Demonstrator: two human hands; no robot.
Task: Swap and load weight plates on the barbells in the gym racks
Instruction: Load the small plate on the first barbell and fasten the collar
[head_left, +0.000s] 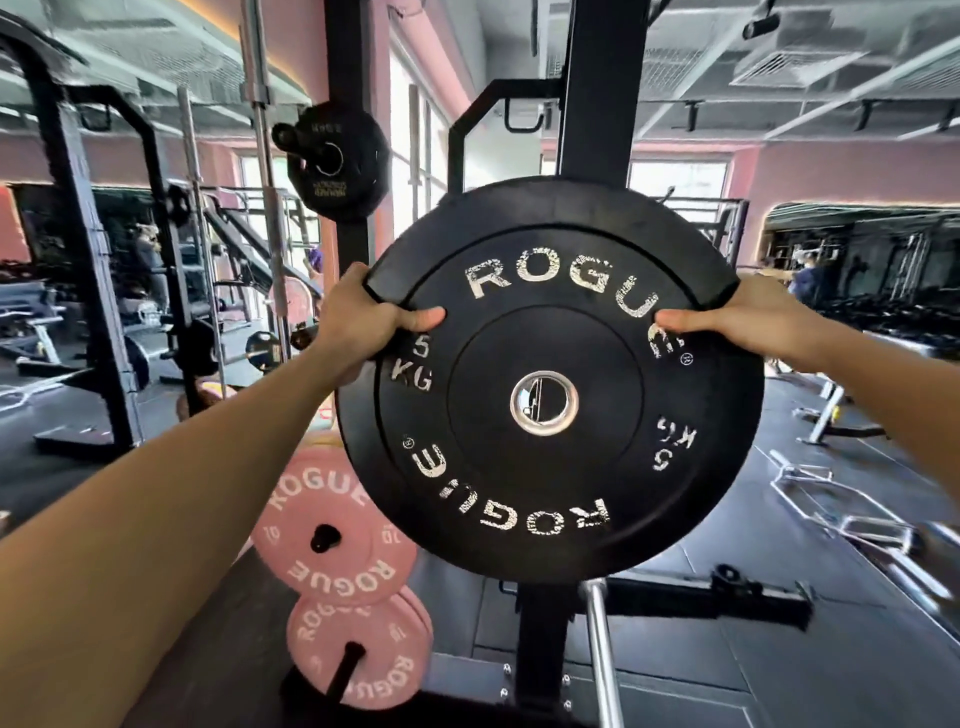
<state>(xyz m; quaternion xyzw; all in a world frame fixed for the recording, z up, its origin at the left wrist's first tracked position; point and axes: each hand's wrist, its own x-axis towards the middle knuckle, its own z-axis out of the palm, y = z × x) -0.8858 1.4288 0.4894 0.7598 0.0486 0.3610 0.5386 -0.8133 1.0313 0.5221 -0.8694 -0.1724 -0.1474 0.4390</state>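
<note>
A large black 5 kg bumper plate (550, 322) marked ROGUE fills the middle of the view, held upright in the air in front of a black rack upright (605, 88). My left hand (363, 317) grips its upper left rim, thumb on the face. My right hand (748, 317) grips the upper right rim the same way. Its steel-ringed centre hole (544, 402) is empty. A steel barbell sleeve (602, 654) pokes out just below the plate's bottom edge.
Two pink ROGUE plates (332, 535) (358, 654) hang on storage pegs at lower left. A smaller black plate (337, 161) sits on a peg higher up. More racks stand left, benches and a frame lie on the floor at right. People are far off.
</note>
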